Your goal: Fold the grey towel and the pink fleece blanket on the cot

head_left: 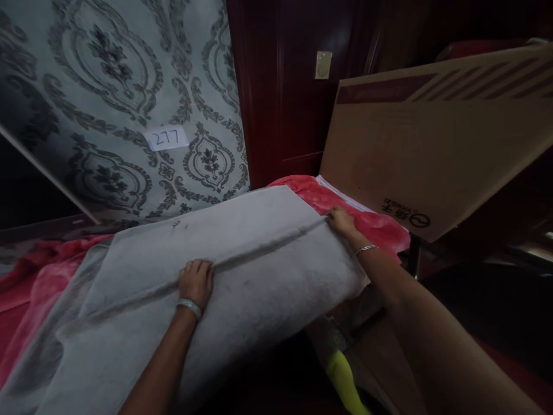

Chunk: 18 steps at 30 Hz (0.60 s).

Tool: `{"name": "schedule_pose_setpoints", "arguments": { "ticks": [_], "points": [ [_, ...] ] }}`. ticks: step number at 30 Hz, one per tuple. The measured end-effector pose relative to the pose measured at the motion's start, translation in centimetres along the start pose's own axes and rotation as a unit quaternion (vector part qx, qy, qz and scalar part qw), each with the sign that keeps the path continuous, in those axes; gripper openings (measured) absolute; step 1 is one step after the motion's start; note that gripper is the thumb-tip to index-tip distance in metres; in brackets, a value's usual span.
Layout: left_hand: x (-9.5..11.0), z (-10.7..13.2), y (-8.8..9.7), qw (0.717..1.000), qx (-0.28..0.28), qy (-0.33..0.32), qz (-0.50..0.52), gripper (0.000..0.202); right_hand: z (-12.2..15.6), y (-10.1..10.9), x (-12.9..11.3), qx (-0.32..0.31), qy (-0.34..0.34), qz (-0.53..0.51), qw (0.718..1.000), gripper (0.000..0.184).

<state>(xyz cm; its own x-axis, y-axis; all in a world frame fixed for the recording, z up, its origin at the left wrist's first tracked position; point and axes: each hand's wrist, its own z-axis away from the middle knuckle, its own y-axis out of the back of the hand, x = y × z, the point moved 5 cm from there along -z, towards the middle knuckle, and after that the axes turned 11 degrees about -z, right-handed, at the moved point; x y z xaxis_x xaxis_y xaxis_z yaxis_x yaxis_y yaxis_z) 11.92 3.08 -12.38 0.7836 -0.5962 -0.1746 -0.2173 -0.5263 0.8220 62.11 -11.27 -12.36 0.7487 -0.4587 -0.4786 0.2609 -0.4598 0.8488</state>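
A light grey, plush blanket [259, 294] lies spread before me, with a darker fold line running across it from lower left to upper right. On that fold, left of the middle, my left hand [195, 282] grips the cloth with curled fingers; a wide bracelet circles its wrist. My right hand [341, 222] pinches the fold's far right end, and a thin bangle is on that wrist. The fingertips of both hands are partly hidden. Pinkish-red plush cloth [375, 230] shows beneath the blanket near my right hand.
A large cardboard box [432, 138] leans at the right. Behind stand patterned wallpaper [116, 63] with a paper label [167, 138] reading 277 and a dark red wood panel [280, 86]. More red cloth [43, 282] lies at left. Something yellow-green [343, 380] is below.
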Motion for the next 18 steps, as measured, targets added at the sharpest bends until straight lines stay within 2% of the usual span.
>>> {"name": "schedule_pose_setpoints", "arguments": {
  "ticks": [3, 5, 8, 10, 13, 16, 18],
  "points": [
    [0.2, 0.0, 0.4, 0.999, -0.033, 0.012, -0.002, 0.021, 1.3, -1.4, 0.3, 0.017, -0.024, -0.004, 1.0, 0.03],
    [0.1, 0.3, 1.0, 0.997, -0.076, 0.019, -0.011, 0.025, 2.2, -1.9, 0.3, 0.026, -0.028, -0.014, 0.999, 0.034],
    [-1.5, 1.4, 2.2, 0.989, -0.146, 0.035, -0.019, 0.028, 3.0, -2.2, 0.4, 0.03, -0.015, -0.039, 0.999, 0.034],
    [-4.0, 2.8, 3.3, 0.982, -0.177, 0.057, -0.029, 0.029, 2.7, -2.5, 1.1, 0.034, -0.01, -0.06, 0.998, 0.031],
    [-9.4, 5.9, 4.9, 0.971, -0.205, 0.108, -0.056, 0.031, 1.6, -3.7, 3.4, 0.035, -0.024, -0.094, 0.995, 0.025],
    [-15.0, 9.7, 6.3, 0.963, -0.207, 0.156, -0.073, 0.034, 0.6, -5.1, 5.7, 0.047, -0.05, -0.117, 0.991, 0.024],
    [-18.1, 11.8, 6.9, 0.962, -0.194, 0.177, -0.08, 0.033, 0.5, -5.6, 6.5, 0.048, -0.059, -0.113, 0.991, 0.027]
  ]
}}
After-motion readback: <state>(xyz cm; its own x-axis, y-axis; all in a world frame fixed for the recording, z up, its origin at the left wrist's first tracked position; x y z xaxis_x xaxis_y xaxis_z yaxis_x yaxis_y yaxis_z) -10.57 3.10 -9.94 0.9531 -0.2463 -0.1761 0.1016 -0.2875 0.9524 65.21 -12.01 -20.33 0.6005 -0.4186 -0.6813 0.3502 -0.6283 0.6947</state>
